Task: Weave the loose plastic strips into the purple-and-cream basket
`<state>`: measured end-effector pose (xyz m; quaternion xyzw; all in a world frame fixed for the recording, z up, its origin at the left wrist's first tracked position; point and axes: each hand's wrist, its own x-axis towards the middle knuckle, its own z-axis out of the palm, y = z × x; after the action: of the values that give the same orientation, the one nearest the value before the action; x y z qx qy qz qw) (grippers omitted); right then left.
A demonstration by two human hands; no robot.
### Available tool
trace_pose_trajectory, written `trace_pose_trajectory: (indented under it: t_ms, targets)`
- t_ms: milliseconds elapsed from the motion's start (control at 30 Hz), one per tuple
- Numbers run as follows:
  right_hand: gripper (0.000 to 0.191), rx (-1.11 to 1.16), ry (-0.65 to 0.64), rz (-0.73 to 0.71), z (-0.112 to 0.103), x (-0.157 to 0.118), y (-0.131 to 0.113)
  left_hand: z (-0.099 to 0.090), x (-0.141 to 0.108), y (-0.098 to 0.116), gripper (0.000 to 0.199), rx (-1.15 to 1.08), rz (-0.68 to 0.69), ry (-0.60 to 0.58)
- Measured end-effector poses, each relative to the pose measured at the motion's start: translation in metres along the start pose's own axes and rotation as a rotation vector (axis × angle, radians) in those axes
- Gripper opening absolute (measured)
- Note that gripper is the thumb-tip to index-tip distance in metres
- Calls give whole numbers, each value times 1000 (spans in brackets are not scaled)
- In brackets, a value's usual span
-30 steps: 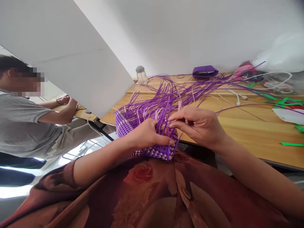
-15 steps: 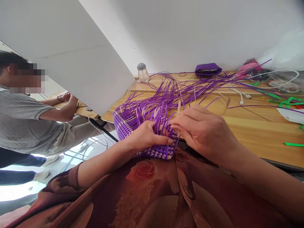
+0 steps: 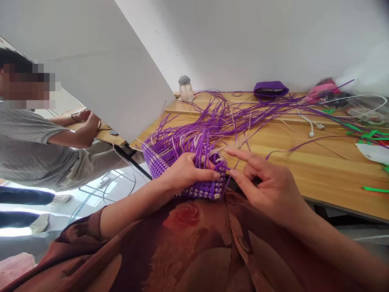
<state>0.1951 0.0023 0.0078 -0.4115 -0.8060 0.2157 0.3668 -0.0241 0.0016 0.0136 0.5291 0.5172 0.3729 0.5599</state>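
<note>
The purple-and-white woven basket [image 3: 155, 163] sits at the near edge of the wooden table [image 3: 334, 174]. Left hand [image 3: 186, 170]: clamped on the basket wall. Right hand [image 3: 267, 182]: thumb and forefinger apart, thumb at a purple strip [image 3: 225, 167]. Step, apparently: interlacing at the rim corner. The next move likely calls for pinching one strip and drawing it taut.

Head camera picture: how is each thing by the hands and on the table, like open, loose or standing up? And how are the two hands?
Basket: partly woven, strip ends loose
Purple strips: loose, tangled
Left hand: gripping the basket
Right hand: open, thumb and forefinger apart
Bottle: upright, lid on
Purple pouch: mouth open
White plugs: lying free
Green strips: scattered
</note>
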Motion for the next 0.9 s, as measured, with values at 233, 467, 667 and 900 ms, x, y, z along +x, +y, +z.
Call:
trace_pose_trajectory:
  t_ms: [233, 467, 667, 900]
  targets:
    - [24, -154, -68, -105, 7, -8, 10, 5, -1, 4, 31, 27, 9, 49]
    - [28, -300, -99, -167, 11, 1, 8, 7, 2, -6, 33, -54, 99, 82]
    - [32, -179, -57, -168, 13, 5, 2, 6, 4, -13, 28, -70, 33, 123]
    - [12, 145, 17, 11, 28, 15, 6, 7, 7, -11, 19, -157, -36, 54]
